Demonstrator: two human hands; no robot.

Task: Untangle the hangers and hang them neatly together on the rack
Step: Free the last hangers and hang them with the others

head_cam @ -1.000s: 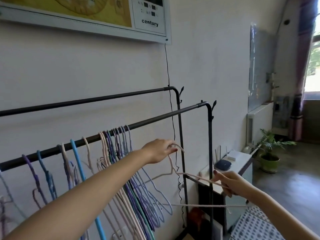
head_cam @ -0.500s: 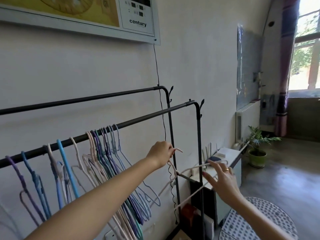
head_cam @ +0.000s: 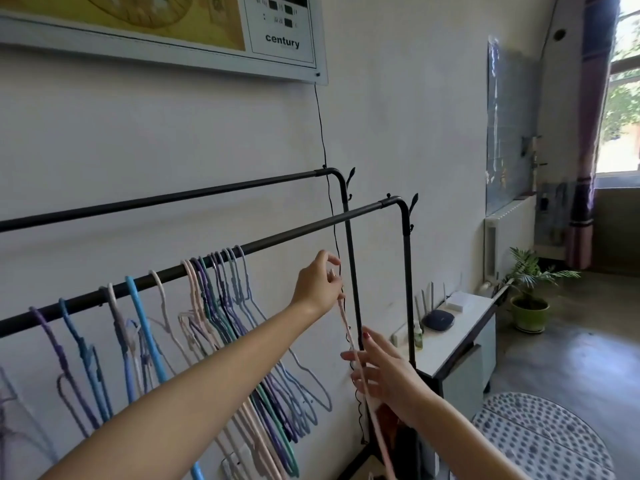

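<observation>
A black rack has two rails; the front rail [head_cam: 294,233] carries several pastel hangers [head_cam: 221,299] in pink, purple, blue and green, bunched near its middle and spread out to the left. My left hand [head_cam: 320,284] pinches the top of a loose pale pink hanger [head_cam: 346,327] just below the front rail, right of the bunch. That hanger hangs edge-on and runs down past my right hand [head_cam: 384,372], whose fingers are spread and touch its lower part.
The rack's back rail [head_cam: 173,199] runs near the wall, with a black cable [head_cam: 325,140] hanging from a framed poster. A white cabinet [head_cam: 460,327] with a router stands right of the rack. A potted plant [head_cam: 530,292] and a dotted round cushion [head_cam: 540,438] lie further right.
The pink hanger has swung from lying flat between my hands to hanging edge-on. My right hand let go of its bar, opened, and now touches its lower part. My left hand kept its hold.
</observation>
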